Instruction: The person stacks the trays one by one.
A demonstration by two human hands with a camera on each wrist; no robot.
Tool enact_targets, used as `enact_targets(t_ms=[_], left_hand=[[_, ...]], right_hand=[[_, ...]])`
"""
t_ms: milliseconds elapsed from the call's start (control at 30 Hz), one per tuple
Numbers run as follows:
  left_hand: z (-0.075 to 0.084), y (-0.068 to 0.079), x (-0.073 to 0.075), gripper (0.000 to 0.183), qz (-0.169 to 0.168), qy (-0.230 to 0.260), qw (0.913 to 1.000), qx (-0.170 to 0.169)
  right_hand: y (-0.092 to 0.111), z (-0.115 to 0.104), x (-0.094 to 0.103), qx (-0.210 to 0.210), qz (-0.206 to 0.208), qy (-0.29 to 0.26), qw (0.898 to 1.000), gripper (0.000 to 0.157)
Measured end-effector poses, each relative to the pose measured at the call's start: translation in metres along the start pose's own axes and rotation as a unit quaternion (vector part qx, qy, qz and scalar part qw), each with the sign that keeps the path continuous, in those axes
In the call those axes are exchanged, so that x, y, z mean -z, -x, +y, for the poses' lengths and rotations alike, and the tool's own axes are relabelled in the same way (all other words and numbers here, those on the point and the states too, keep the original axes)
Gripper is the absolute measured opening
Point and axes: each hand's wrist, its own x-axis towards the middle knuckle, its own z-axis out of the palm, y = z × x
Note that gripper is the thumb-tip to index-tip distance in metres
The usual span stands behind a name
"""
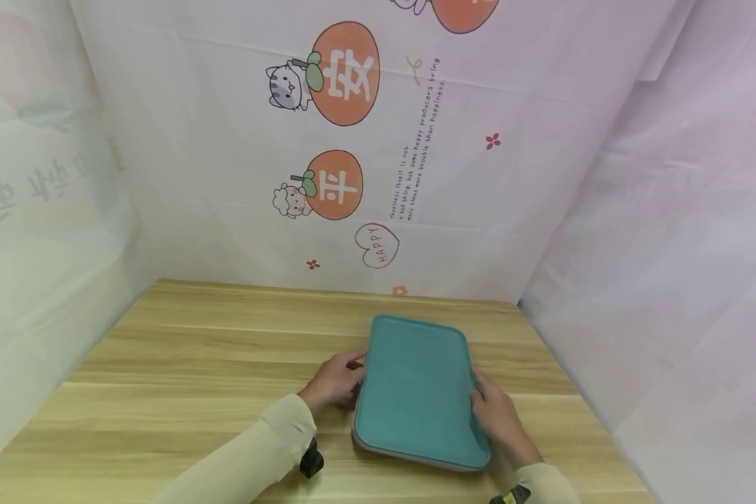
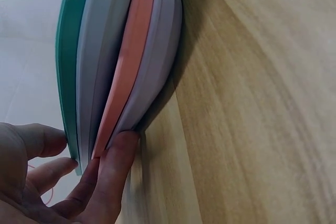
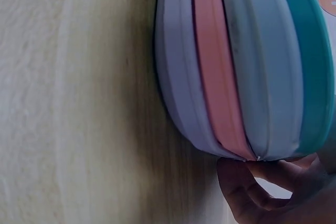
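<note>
Two shallow lidded storage boxes are stacked one on the other. The top box has a teal lid (image 1: 421, 392) over a pale grey-blue body (image 3: 268, 72). Under it a pink lid (image 2: 131, 51) covers a lavender body (image 2: 160, 51). My left hand (image 1: 335, 380) grips the left side of the stack, thumb at the teal lid's edge and fingers lower down, against the lower box. On the right side my right hand (image 1: 496, 413) holds the stack, its fingertips against the boxes' wall. Whether the lower box touches the table is unclear.
The stack is above a wood-grain table (image 1: 227, 350), right of its middle. White printed cloth (image 1: 227, 140) hangs behind the table and along both sides. A black strap device (image 1: 311, 458) is on the left wrist.
</note>
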Motion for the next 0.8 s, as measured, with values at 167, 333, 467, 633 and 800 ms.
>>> enact_targets(t_ms=[167,333,467,633,800], left_hand=[[0.002,0.0,0.0,0.056,0.0,0.002,1.0,-0.005],[0.001,0.0,0.0,0.055,-0.003,0.0,0.9999,-0.011],[-0.001,-0.001,0.0,0.056,-0.004,-0.004,0.9999,-0.01],[-0.003,0.003,0.006,0.053,-0.002,0.002,1.0,0.001],[-0.007,0.006,0.021,0.052,0.002,0.006,1.0,0.004]], right_hand=[[0.0,0.0,0.001,-0.002,-0.011,-0.018,1.0,0.058],[0.001,0.0,0.001,-0.003,-0.017,-0.025,1.0,0.059],[0.001,0.0,0.001,-0.002,-0.016,-0.019,1.0,0.058],[0.0,0.0,0.002,0.003,-0.011,-0.003,1.0,0.058],[0.0,0.001,0.008,0.02,-0.003,0.013,1.0,0.056]])
